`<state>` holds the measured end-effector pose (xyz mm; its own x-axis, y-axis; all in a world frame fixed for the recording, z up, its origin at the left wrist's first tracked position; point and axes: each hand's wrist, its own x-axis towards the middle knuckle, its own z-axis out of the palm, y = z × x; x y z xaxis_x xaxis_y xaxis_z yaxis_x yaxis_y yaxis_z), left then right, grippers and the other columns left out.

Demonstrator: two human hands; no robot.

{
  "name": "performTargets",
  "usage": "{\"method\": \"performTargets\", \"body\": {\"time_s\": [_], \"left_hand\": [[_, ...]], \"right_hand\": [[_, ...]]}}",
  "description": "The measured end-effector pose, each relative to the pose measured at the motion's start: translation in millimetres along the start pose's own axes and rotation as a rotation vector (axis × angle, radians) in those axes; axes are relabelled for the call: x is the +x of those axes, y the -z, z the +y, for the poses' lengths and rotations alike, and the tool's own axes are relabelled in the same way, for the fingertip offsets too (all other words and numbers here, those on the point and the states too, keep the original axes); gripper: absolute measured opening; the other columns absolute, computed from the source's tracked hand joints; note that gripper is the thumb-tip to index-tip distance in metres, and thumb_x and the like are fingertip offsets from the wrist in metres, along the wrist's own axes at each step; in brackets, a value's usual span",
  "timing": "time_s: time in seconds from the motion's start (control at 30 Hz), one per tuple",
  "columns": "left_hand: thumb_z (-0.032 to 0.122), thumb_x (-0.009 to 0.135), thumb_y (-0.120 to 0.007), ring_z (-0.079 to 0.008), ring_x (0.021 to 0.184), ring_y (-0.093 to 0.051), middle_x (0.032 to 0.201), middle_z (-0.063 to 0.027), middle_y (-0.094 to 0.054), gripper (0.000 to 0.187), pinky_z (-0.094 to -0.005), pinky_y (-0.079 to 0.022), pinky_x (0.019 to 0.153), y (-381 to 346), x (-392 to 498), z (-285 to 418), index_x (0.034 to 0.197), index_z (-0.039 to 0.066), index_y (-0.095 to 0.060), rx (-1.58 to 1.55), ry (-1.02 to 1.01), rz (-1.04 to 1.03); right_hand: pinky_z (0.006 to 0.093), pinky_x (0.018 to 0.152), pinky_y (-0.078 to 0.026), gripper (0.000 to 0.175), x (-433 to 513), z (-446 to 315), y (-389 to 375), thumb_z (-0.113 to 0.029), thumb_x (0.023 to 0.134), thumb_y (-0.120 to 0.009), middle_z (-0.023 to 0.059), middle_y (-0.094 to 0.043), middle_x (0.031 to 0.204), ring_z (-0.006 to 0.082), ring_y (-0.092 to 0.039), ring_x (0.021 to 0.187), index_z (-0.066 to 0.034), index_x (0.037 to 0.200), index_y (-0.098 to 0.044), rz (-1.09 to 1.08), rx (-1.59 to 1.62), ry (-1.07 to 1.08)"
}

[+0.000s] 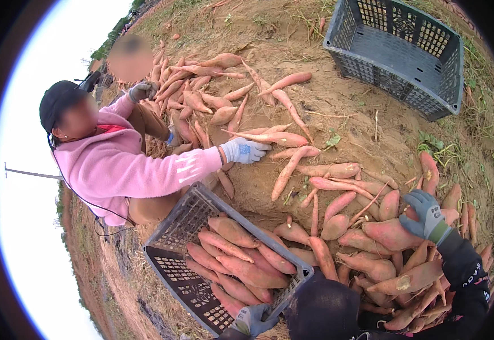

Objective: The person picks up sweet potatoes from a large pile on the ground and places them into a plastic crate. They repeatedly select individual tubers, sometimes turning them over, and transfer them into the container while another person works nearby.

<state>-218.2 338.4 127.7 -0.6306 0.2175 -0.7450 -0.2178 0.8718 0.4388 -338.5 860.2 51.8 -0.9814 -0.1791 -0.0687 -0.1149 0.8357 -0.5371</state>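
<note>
My left hand (253,319), in a grey-blue coated glove, is at the near end of a black plastic crate (168,259), its fingers curled over the rim. Reddish sweet potatoes (247,270) lie side by side in that crate. Over to the right, my gloved right hand (425,216) is closed around a sweet potato (450,216) on a pile; the palm and fingers hide much of it. Around that hand lie more sweet potatoes (391,233), thick ones and thin ones, some with pale broken ends.
A co-worker in a pink jacket (115,165) crouches at the left, a white-gloved hand (245,151) by loose sweet potatoes (276,138). Another heap (196,100) lies beyond. A second black crate (393,55) stands on the soil at the upper right. My dark-clothed knee (323,304) is below.
</note>
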Motion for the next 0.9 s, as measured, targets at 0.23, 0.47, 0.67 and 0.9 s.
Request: {"method": "performTargets", "body": {"time_s": [0.23,0.47,0.67,0.9], "left_hand": [[0.034,0.084,-0.065,-0.0373,0.074,-0.064,0.079,-0.0151,-0.066,0.024,-0.0488,-0.05,0.066,-39,-7,1,0.089,0.011,-0.06,0.41,0.124,0.203],[0.033,0.084,-0.065,-0.0352,0.071,-0.064,0.077,-0.0138,-0.065,0.024,-0.0481,-0.05,0.064,-46,-9,-12,0.088,0.01,-0.057,0.446,0.046,0.252],[0.029,0.084,-0.064,-0.0343,0.071,-0.064,0.076,-0.0139,-0.064,0.021,-0.0472,-0.05,0.063,-45,-7,-5,0.086,0.009,-0.057,0.441,0.034,0.272],[0.022,0.081,-0.073,-0.0275,0.073,-0.071,0.083,-0.0137,-0.072,0.028,-0.0344,-0.056,0.066,9,13,43,0.099,0.0,-0.068,-0.194,-0.095,0.549]], "right_hand": [[0.0627,0.109,-0.027,0.094,-71,-8,20,-0.058,0.064,-0.074,0.0212,-0.048,0.135,0.0459,-0.041,0.13,-0.0012,0.134,-0.048,-0.176,-0.218,0.085],[0.0637,0.11,-0.024,0.096,-112,-7,19,-0.052,0.064,-0.074,0.0231,-0.042,0.142,0.0494,-0.035,0.134,-0.0029,0.141,-0.043,-0.161,-0.248,-0.048],[0.0619,0.11,-0.026,0.076,-104,-17,11,-0.038,0.071,-0.069,0.0247,-0.046,0.138,0.0487,-0.039,0.131,-0.0017,0.135,-0.049,-0.095,-0.259,-0.072],[0.0605,0.108,-0.028,0.069,-64,-4,-3,-0.038,0.075,-0.067,0.0237,-0.047,0.135,0.0469,-0.041,0.129,-0.0018,0.132,-0.051,0.078,-0.178,-0.042]]}}
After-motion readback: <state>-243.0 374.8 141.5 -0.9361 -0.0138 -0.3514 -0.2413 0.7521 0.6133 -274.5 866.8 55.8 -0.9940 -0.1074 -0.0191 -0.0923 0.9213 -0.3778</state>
